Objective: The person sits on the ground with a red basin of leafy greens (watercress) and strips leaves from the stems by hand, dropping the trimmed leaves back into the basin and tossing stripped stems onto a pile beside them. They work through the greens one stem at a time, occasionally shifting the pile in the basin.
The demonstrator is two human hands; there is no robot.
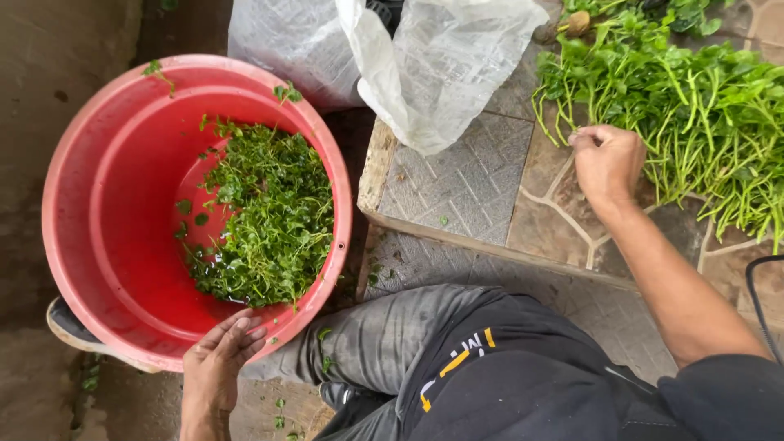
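We have our left hand (219,353) resting flat on the near rim of the red tub (73,204), fingers spread and holding nothing, which steadies the tub. Our right hand (606,161) is closed in a pinch on a few stems at the edge of the pile of greens (694,106) lying on the paved step (465,184). Inside the tub sit the picked leaves (265,220), wet and heaped toward its right side.

To do this well, we judge it best to pinch low on the stem, take only a small bunch at a time, and keep the tub close so nothing drops between step and rim; a few stray leaves already lie on the ground by our knee.

The surface is patterned stone tile with a raised edge, damp and gritty in places. A crumpled clear plastic bag (425,65) lies at its far end, just beside the tub. The ground to the left is bare concrete.
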